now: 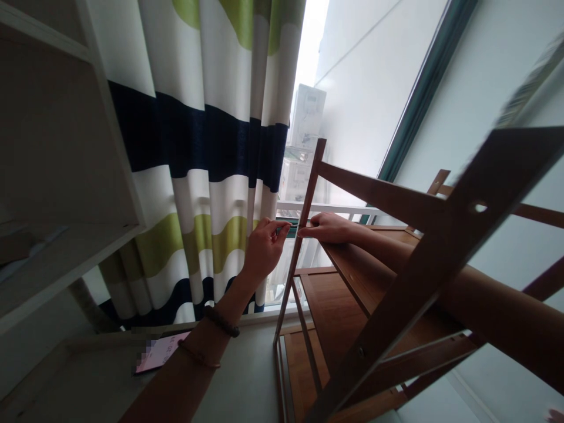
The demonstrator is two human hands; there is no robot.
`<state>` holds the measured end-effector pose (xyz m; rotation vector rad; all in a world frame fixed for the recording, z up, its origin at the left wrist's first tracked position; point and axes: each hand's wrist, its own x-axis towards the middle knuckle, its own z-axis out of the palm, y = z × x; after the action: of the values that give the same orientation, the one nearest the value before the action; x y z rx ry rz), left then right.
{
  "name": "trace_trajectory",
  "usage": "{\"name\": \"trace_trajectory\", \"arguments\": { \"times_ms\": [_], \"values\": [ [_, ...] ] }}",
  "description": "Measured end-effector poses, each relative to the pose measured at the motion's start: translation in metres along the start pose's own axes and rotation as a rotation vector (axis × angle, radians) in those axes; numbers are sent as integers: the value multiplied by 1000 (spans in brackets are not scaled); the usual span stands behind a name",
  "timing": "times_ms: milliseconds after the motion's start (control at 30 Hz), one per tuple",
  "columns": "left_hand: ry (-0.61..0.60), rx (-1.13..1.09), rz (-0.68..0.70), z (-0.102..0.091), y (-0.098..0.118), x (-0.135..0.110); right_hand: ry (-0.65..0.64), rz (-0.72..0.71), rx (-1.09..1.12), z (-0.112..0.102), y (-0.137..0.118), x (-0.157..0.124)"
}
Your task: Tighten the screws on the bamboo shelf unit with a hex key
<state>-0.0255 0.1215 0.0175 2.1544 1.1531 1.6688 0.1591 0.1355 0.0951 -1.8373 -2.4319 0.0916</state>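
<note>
A wooden shelf rack [379, 276] with brown boards and slim posts fills the right half. My left hand [264, 247] is pinched on a thin dark tool [294, 225] whose tip meets the far upright post [308, 200]. My right hand [328, 228] reaches through the rack frame from the other side, fingers closed against the same post at the same spot; what it holds is too small to make out. Two bracelets ring my left wrist.
A striped curtain [207, 147] in white, navy and green hangs behind the hands, beside a bright window [308, 129]. A white shelving unit [57, 176] stands at the left. A pink-cased phone [161, 351] lies on the floor near my left forearm.
</note>
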Motion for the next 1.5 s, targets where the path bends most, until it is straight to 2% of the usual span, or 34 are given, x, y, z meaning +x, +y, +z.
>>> {"name": "trace_trajectory", "arguments": {
  "times_ms": [267,367,533,600,667,800,867,967,1133,1200,1300,1400,1500],
  "values": [
    [4,37,132,-5,2,7,3,-4,-15,0,-1,-2],
    [-42,-46,41,-7,5,9,-2,2,-24,-3,-7,-5],
    [-228,-350,-254,-10,10,11,-15,58,-45,-11,-23,-13],
    [-245,-402,-274,-9,10,12,-15,81,-39,-14,-29,-17],
    [-182,-333,-165,-7,7,12,-18,90,-36,-16,-33,-20],
    [-6,-66,196,-3,0,9,-24,106,-15,-18,-39,-25],
    [19,-41,245,-1,-2,8,-23,109,0,-19,-41,-26],
    [-24,-207,96,0,-3,9,-21,109,14,-19,-41,-26],
    [-269,-907,-332,-8,-1,15,-23,100,5,-18,-39,-25],
    [-357,-1035,-417,-14,-1,17,-18,91,-9,-18,-37,-24],
    [-437,-999,-418,-23,-5,15,-33,85,16,-17,-31,-23],
    [-445,-862,-420,-27,-14,13,-43,95,114,-17,-26,-21],
    [-468,-733,-522,-29,-25,15,-36,108,164,-16,-23,-19]
  ]
}}
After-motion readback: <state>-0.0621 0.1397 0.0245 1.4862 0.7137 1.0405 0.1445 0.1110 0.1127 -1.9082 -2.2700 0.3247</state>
